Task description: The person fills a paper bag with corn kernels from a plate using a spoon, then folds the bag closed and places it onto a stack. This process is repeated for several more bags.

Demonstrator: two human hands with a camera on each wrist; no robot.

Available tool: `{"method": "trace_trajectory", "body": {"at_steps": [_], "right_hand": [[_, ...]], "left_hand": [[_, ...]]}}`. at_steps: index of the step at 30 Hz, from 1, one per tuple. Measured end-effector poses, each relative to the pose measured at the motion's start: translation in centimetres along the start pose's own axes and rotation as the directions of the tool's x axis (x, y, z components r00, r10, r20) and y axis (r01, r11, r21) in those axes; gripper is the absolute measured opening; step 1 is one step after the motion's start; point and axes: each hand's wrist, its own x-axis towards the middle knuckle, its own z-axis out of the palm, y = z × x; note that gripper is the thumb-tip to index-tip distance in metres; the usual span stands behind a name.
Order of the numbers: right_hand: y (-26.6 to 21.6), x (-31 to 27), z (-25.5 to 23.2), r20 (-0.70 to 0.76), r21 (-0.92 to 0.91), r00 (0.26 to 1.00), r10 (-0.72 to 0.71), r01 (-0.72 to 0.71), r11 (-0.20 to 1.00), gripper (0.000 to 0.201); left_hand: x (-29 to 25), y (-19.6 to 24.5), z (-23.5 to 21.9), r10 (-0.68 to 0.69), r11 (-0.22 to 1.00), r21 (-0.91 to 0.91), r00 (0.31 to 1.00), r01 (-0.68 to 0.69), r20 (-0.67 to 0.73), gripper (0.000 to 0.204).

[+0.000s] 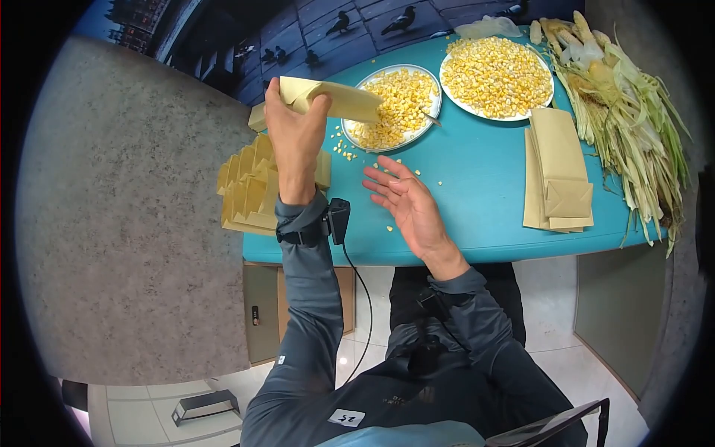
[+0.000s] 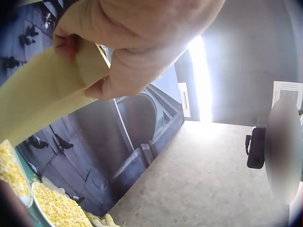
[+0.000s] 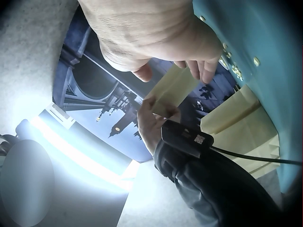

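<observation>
My left hand grips a tan paper bag by one end, thumb on one side and fingers on the other. In the head view the bag lies level and overlaps the left edge of a plate of corn kernels. The left wrist view shows the bag pinched between thumb and fingers, its far end reaching out of the frame. My right hand has its fingers spread, palm turned up, near the plate's front edge and holding nothing. Loose kernels are scattered on the table between the hands.
A second plate heaped with kernels stands at the back right. Flat paper bags lie stacked on the teal table, beside corn husks. Opened paper bags stand at the left edge. A spoon handle sticks out of the nearer plate.
</observation>
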Motion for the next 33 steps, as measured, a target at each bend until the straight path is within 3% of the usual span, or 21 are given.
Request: {"method": "trace_trajectory", "body": {"at_steps": [2,5,7,9,11,15,17,23,30,33], "right_hand": [[0.0,0.0,0.0,0.004,0.003,1.000,-0.003,0.003,1.000,0.068],[0.2,-0.4,-0.1,0.007,-0.008,1.000,-0.008,0.009,1.000,0.068],[0.1,-0.3,-0.1,0.002,0.008,1.000,-0.013,0.013,1.000,0.068],[-0.2,-0.2,0.0,0.006,0.000,1.000,-0.019,0.019,1.000,0.069],[-0.1,-0.6,0.1,0.009,-0.008,1.000,-0.009,0.009,1.000,0.069],[-0.3,-0.6,0.3,-0.001,0.001,1.000,-0.007,0.007,1.000,0.070],[-0.4,-0.7,0.2,0.010,-0.016,1.000,-0.010,0.010,1.000,0.070],[-0.4,-0.6,0.0,0.024,-0.004,1.000,-0.019,0.019,1.000,0.071],[-0.2,-0.7,0.1,0.007,-0.003,1.000,-0.011,0.011,1.000,0.070],[-0.4,-0.4,0.0,-0.001,0.000,1.000,-0.014,0.014,1.000,0.070]], "left_hand": [[-0.2,0.8,0.1,-0.036,0.994,-0.104,0.999,0.036,0.003,0.088],[-0.6,0.8,0.1,-0.014,0.996,-0.084,1.000,0.013,-0.017,0.083],[-0.5,0.9,0.2,0.070,0.997,-0.008,0.995,-0.071,-0.071,0.081],[-0.7,1.2,0.2,0.048,0.999,-0.017,0.995,-0.049,-0.092,0.082],[-0.8,1.5,0.2,-0.052,0.996,-0.068,0.999,0.052,0.010,0.089],[-1.6,2.7,0.0,-0.050,0.990,-0.133,0.998,0.045,-0.040,0.090],[-1.5,2.5,-0.1,-0.006,0.999,-0.034,1.000,0.005,-0.030,0.090],[-1.4,1.9,0.2,0.027,1.000,-0.003,0.998,-0.027,-0.054,0.086],[-1.7,3.1,-0.4,-0.025,0.997,-0.078,1.000,0.024,-0.016,0.091],[-2.1,4.0,-0.7,0.008,0.996,-0.084,0.994,-0.017,-0.106,0.089]]}}
